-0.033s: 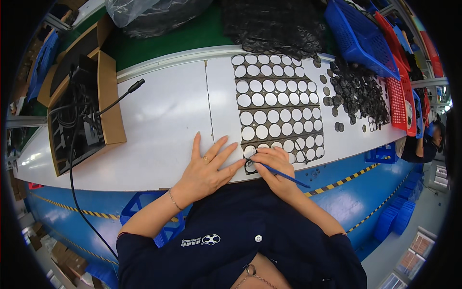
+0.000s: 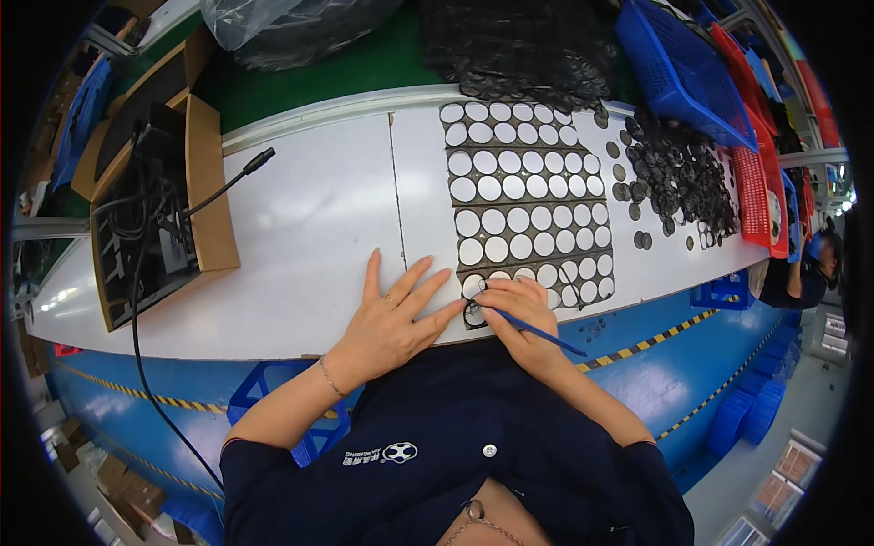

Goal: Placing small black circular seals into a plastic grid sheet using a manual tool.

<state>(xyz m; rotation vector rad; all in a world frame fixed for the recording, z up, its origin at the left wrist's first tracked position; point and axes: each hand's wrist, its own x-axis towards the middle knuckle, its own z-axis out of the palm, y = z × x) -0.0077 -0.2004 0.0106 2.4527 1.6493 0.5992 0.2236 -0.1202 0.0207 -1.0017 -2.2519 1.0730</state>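
My left hand lies spread on the white table, fingers stretched out. Its index fingertip reaches the near left corner of the dark sheets with round white discs. At that corner, a small black ring sits by the fingertip, over a white disc. My right hand is closed on a slim blue stick-like tool, which slants down to the right past the table's edge. The tool's working end is hidden by my fingers, so its exact kind is unclear. Both hands nearly meet at the ring.
A heap of black rings lies right of the sheets, beside a blue basket and red basket. Black netting-like material is behind. An open cardboard box with cables stands left. Another person is far right.
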